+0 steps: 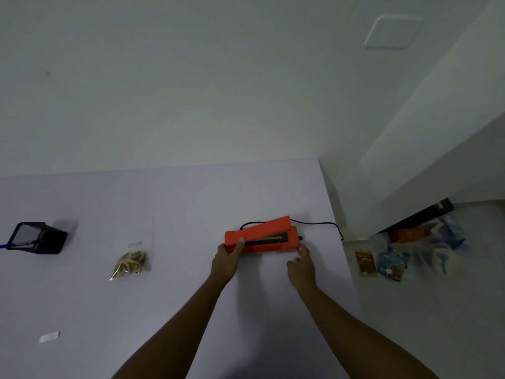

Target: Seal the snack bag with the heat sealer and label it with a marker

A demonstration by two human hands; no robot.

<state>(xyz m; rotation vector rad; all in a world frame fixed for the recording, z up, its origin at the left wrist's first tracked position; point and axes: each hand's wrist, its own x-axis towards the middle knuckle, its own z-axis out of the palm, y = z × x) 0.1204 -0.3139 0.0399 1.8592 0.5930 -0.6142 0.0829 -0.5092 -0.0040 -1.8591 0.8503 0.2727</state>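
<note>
An orange heat sealer (262, 236) lies on the white table (177, 203) near its right edge, lid raised at an angle, a black cord (325, 224) running off to the right. My left hand (228, 258) grips its left end with the thumb on the lid. At the sealer's right end, my right hand (302, 262) has its fingertips on the base. A clear snack bag (134, 258) holding tan snacks rests flat to the left, apart from both hands. A blue marker (4, 246) pokes from a black holder (41, 237) at far left.
A small white label strip (49, 337) lies near the table's front left. Beyond the table's right edge, several snack packets (390, 262) and plastic bags (442, 242) sit on the floor beside a dark shelf edge (418, 217). A white wall stands behind the table.
</note>
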